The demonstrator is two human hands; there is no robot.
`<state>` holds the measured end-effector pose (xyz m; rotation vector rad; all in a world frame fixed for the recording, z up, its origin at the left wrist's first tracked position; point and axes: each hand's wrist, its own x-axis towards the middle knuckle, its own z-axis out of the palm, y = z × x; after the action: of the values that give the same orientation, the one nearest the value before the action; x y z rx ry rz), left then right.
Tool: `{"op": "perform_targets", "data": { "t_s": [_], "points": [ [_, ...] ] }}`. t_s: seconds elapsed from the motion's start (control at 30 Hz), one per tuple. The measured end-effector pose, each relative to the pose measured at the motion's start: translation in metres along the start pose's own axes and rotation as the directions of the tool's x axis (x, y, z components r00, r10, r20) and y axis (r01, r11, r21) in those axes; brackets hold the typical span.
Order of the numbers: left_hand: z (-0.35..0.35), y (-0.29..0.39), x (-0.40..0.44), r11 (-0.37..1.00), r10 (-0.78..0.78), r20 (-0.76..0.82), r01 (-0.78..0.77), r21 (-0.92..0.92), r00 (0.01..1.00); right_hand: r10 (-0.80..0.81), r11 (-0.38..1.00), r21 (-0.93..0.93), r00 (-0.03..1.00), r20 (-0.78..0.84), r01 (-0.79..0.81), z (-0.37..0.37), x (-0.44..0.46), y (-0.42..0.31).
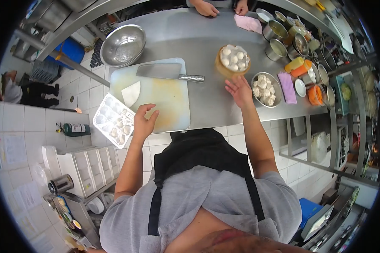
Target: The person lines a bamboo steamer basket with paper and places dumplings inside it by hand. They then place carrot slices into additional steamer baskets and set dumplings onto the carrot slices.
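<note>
My left hand is over the front part of the cutting board, fingers apart and holding nothing, beside a white plastic tray with several round pieces in its cups. My right hand is open just in front of a round bamboo steamer filled with several white round pieces. To its right stands a steel bowl of pale dumplings. On the board lie a cleaver, its handle pointing right, and a folded white sheet.
A large steel bowl sits at the back left. Across the table are another person's hands near a pink cloth. A second pink cloth, sauce bottles and steel pots stand at the right.
</note>
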<state>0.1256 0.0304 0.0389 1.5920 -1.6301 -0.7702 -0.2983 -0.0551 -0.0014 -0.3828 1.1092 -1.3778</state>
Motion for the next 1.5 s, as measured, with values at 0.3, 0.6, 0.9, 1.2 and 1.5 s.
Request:
{"op": "perform_targets", "data": {
  "t_s": [0.3, 0.6, 0.9, 1.2, 1.5],
  "points": [
    [-0.083, -0.031, -0.02, 0.986, -0.033, -0.405, 0.095, 0.134, 0.914, 0.205, 0.928, -0.356, 0.948, 0.242, -0.11, 0.046, -0.03, 0.024],
    [-0.147, -0.1, -0.083, 0.77, -0.222, -0.661, 0.545, 0.332, 0.717, 0.348, 0.665, -0.704, 0.73, 0.588, 0.25, 0.14, -0.025, 0.11],
    [-0.113, -0.121, -0.106, 0.816, -0.575, -0.436, 0.45, -0.363, 0.692, 0.063, 0.124, -0.451, 0.447, 0.893, 0.884, 0.296, 0.009, 0.199],
    [-0.143, -0.151, -0.075, 0.913, -0.404, -0.385, 0.393, -0.11, 0.83, 0.285, -0.297, -0.523, 0.597, 0.75, 0.799, 0.336, 0.022, 0.198],
    [-0.124, -0.119, -0.017, 0.99, -0.112, -0.194, 0.126, 0.063, 0.975, -0.26, 0.245, -0.686, 0.728, 0.634, 0.685, 0.258, 0.006, 0.096]
  ]
}}
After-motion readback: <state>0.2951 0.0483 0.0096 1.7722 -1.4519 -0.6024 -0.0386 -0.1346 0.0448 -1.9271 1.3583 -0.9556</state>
